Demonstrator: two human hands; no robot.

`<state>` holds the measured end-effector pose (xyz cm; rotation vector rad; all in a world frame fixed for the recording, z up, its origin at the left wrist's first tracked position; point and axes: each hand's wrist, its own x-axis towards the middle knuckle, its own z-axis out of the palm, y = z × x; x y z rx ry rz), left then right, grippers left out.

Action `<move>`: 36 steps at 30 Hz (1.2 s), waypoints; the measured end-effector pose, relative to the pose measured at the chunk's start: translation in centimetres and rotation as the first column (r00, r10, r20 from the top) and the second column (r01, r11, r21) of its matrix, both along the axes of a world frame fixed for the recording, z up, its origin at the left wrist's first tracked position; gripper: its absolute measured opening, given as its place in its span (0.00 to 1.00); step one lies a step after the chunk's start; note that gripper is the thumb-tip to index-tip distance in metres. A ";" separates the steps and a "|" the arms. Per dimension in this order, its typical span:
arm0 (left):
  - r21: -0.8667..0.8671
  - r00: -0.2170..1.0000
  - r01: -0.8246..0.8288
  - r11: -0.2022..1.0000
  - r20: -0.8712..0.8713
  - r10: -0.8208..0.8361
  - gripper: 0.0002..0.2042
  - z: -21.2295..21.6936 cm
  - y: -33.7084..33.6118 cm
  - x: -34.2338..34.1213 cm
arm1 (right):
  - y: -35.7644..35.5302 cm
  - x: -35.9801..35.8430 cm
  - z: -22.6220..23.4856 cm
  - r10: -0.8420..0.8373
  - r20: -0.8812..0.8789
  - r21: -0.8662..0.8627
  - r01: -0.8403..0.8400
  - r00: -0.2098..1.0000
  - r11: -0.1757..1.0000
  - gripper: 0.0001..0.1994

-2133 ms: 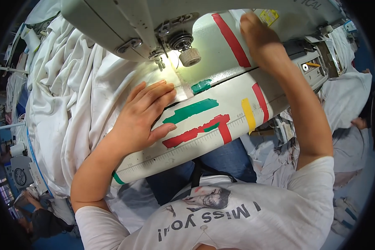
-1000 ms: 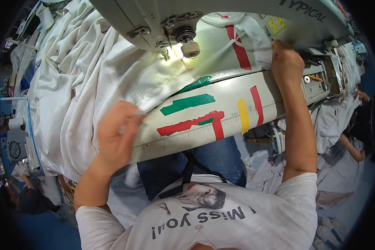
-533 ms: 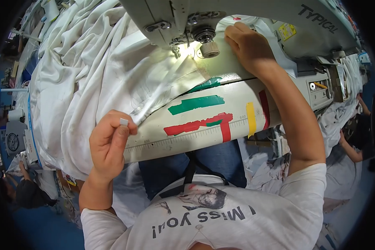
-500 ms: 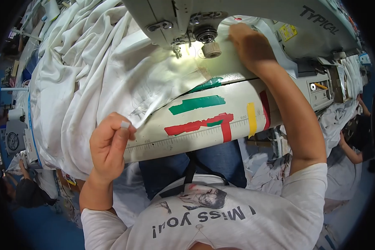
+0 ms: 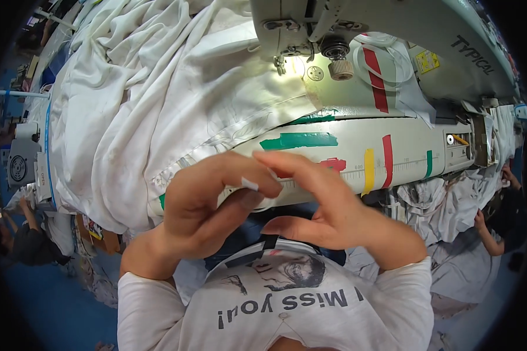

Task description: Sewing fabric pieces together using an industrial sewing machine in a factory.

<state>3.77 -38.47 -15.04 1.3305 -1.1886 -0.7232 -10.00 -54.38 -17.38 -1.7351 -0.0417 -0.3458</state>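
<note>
My left hand (image 5: 208, 202) is raised in front of the sewing machine table's near edge, its fingers curled in toward the thumb. A small white patch shows on or at its index finger; whether it is tape or a held scrap, I cannot tell. My right hand (image 5: 322, 205) is close beside it, thumb and fingers apart, with nothing visible gripped. Behind them, a large white cloth (image 5: 140, 99) lies bunched over the machine bed. Its hemmed edge runs up toward the presser foot (image 5: 280, 64) of the sewing machine (image 5: 386, 41), near the lit needle area.
Green tape (image 5: 298, 140), yellow tape (image 5: 368, 171) and red tape strips mark the table, along a printed ruler. A coil of white tape or elastic (image 5: 401, 64) lies right of the needle. People work at both sides; white cloth (image 5: 433, 202) is heaped at right.
My right hand has come back from beside the needle to near my left hand. My left hand has let go of the cloth edge and moved right. The cloth edge now lies flatter.
</note>
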 end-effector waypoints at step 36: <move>-0.083 0.608 0.065 0.994 0.793 0.027 0.05 -7.0 -8.7 8.3 | -11.3 5.0 -0.9 -0.317 -0.474 -0.337 0.163 0.821 0.927 0.04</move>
